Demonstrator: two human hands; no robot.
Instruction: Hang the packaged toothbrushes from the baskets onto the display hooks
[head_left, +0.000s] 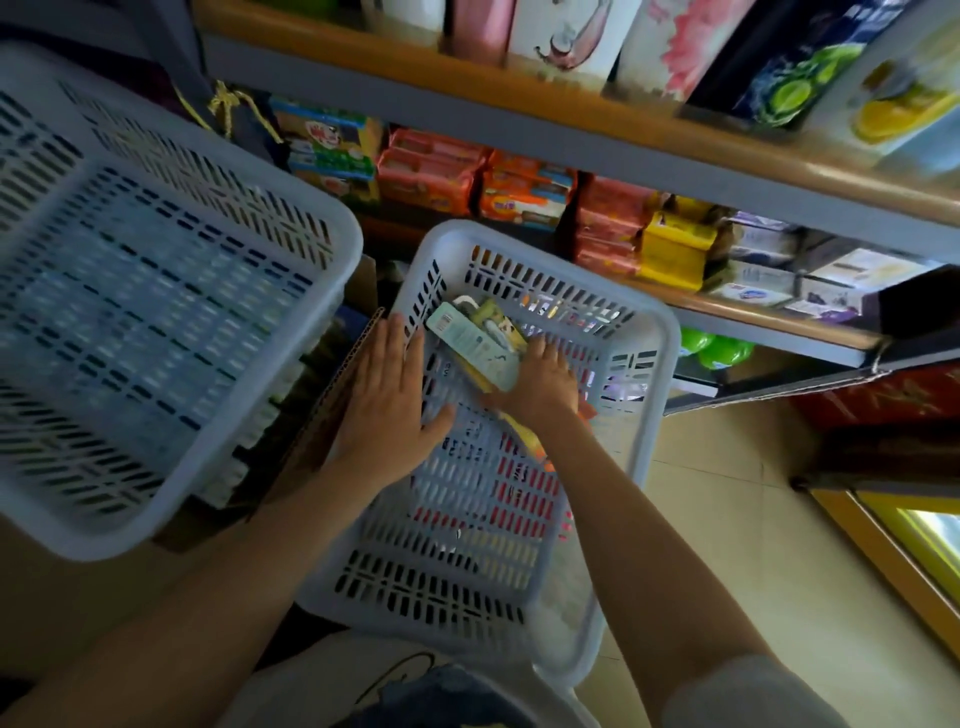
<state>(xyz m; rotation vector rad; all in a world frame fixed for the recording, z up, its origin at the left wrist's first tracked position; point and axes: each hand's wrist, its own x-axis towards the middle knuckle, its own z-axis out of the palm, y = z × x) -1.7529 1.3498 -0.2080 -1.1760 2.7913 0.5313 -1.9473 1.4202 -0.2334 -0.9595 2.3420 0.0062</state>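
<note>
Shop shelves (571, 150) ran across the background, stacked with boxed and wrapped goods, above a pale tiled floor. Below them sat the lower basket (644, 364), a white slotted one, and it is the landmark here. The packaged toothbrushes (475, 343) lay in its far end, a small loose heap against the back wall. The right hand (540, 382) was inside the basket, its fingers (553, 353) curled down over the near edge of the heap, seemingly gathering a pack, though whether any was truly pinched could not be told. The left hand (387, 400) lay flat and spread on the basket's left rim, fingers straight, holding nothing, likely steadying it.

To do this well, the right hand should probably take a single pack by its card top, so the hang hole stays free, and lift it clear of the slotted wall without snagging.

A second basket (156, 291), to the left of the first and higher, looked bare inside. A cardboard edge (358, 343) stood just beside the left rim. No display hooks showed anywhere.
</note>
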